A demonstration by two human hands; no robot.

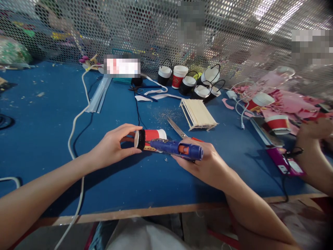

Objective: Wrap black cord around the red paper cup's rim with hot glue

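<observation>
The left hand (114, 146) is reaching in from the left, its fingers gripping a red paper cup (153, 134) held on its side over the middle of the blue table (130, 187). The right hand (208, 163) is curling around a blue glue gun (177, 148), which is pointing left along the cup. Scissors (176, 127) are lying just behind. Bare tabletop is lying open toward the near edge, while another person's hand (314, 130) is working well apart at the right.

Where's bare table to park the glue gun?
Bare: blue table between left hand, right hand and the near edge; also left of the white cable. Crowded: handled cups at the back, pink paper scraps on the right.
</observation>
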